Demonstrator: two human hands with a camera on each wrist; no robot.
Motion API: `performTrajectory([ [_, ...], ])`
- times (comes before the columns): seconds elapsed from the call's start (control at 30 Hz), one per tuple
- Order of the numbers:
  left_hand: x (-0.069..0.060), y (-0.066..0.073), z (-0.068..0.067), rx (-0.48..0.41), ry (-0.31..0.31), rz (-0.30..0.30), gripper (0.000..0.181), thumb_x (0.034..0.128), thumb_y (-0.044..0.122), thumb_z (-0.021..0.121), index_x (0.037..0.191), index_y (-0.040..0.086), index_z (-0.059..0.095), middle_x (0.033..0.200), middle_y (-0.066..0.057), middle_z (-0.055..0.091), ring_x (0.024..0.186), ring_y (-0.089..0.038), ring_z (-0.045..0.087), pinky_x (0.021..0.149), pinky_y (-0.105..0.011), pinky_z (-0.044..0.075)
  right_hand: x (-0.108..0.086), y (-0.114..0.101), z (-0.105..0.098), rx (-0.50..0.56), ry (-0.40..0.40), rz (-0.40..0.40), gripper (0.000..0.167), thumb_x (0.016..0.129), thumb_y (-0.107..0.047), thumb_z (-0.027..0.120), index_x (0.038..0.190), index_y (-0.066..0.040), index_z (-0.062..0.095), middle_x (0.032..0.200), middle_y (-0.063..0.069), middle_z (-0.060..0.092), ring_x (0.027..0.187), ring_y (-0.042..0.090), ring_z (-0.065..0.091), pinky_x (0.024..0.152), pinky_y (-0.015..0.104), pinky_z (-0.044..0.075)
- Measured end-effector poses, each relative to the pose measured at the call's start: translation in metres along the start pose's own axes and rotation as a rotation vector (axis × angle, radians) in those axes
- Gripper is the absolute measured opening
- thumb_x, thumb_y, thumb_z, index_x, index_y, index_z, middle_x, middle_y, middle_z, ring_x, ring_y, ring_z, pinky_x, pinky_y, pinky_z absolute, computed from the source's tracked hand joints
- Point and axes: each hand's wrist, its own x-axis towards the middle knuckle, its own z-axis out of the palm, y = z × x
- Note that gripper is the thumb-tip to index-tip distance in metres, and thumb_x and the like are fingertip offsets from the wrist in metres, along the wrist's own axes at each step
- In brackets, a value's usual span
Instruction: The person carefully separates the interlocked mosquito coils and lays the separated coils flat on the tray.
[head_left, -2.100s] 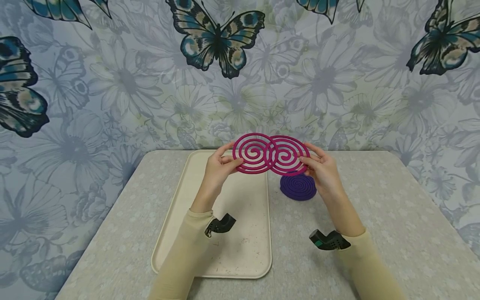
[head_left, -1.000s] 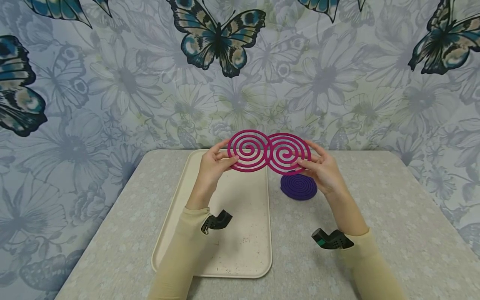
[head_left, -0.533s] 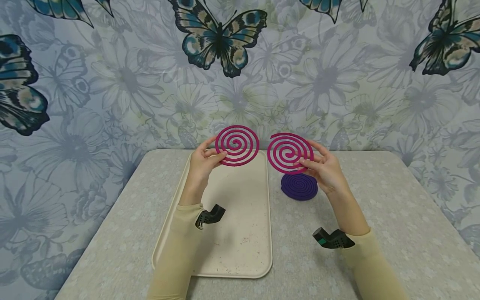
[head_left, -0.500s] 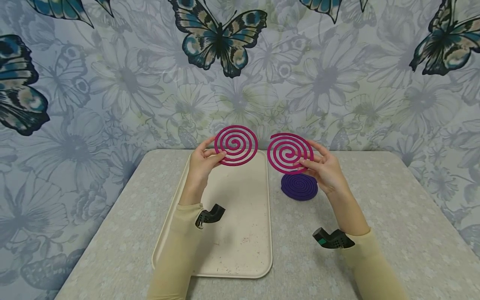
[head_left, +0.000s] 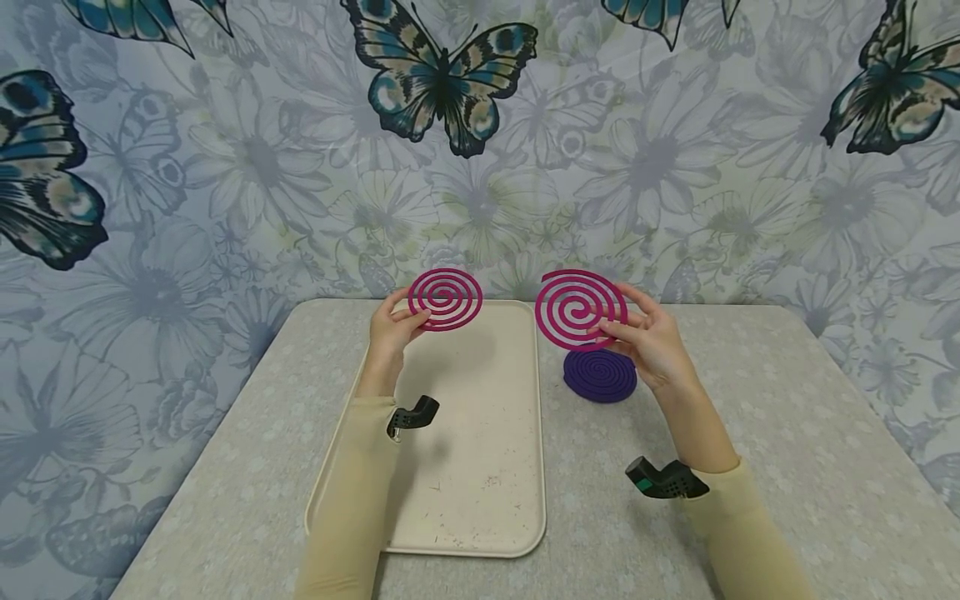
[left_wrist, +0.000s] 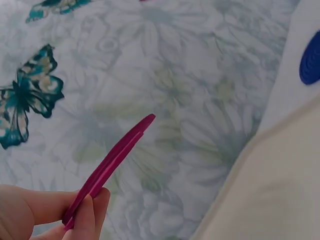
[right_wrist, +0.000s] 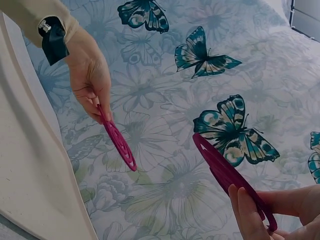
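My left hand [head_left: 392,340] pinches the left rim of a magenta spiral disc [head_left: 459,300], held above the back of a cream tray [head_left: 480,533]. In the left wrist view that disc [left_wrist: 115,160] is seen nearly edge-on between thumb and fingers. A second magenta spiral [head_left: 558,308] is gripped at its right side by my right hand [head_left: 660,346], thumb in front, and a gap parts the two discs. Behind and below it a dark purple spiral disc [head_left: 600,379] lies on the table, its top edge partly covered. Both magenta discs [right_wrist: 117,142] show in the right wrist view.
The tray lies left of centre on a grey patterned table [head_left: 787,433], with small crumbs on its near half. A wall covering [head_left: 645,167] with flowers and butterflies rises behind the table. Black wrist cameras [head_left: 414,414] sit at both cuffs.
The magenta discs overlapped earlier and are now apart. My left hand has moved left with its disc, which has tilted flatter. My right hand has shifted only slightly.
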Motion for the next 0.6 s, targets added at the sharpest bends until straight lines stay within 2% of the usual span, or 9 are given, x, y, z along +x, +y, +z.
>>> performTrajectory([
  [0.13,0.011,-0.013,-0.007,-0.012,0.062,-0.008,0.06,0.0852,-0.002,0.066,0.141,0.008,0.045,0.071,0.006,0.059,0.064,-0.001,0.059,0.059,-0.012,0.054,0.001,0.002,-0.001,-0.02,0.003,-0.006,0.068,0.089,0.01,0.055,0.148,-0.002,0.024,0.086,-0.001,0.074,0.068,0.009,0.071,0.062,0.023,0.058],
  [0.33,0.027,-0.042,-0.022,0.045,0.117,-0.004,0.061,0.0847,-0.007,0.064,0.141,0.002,0.042,0.084,-0.005,0.058,0.061,0.001,0.056,0.057,-0.011,0.052,0.003,0.005,-0.001,-0.021,-0.001,0.001,0.07,0.089,0.01,0.056,0.149,-0.003,0.023,0.084,-0.001,0.074,0.066,0.009,0.07,0.06,0.022,0.058],
  [0.47,0.035,-0.058,-0.029,0.079,0.134,0.017,0.06,0.0848,-0.007,0.063,0.14,0.0,0.042,0.074,0.001,0.056,0.059,0.001,0.055,0.055,-0.011,0.05,0.003,0.006,-0.001,-0.032,0.002,0.012,0.072,0.088,0.009,0.057,0.15,-0.003,0.022,0.081,-0.001,0.074,0.065,0.008,0.07,0.059,0.021,0.057],
  [0.6,0.039,-0.064,-0.032,0.116,0.161,0.058,0.058,0.0829,-0.008,0.065,0.137,-0.001,0.045,0.065,0.007,0.053,0.054,0.003,0.054,0.053,-0.012,0.049,0.003,0.005,0.0,-0.036,0.007,0.023,0.073,0.089,0.009,0.057,0.151,-0.004,0.02,0.081,-0.002,0.074,0.065,0.008,0.07,0.059,0.021,0.057],
])
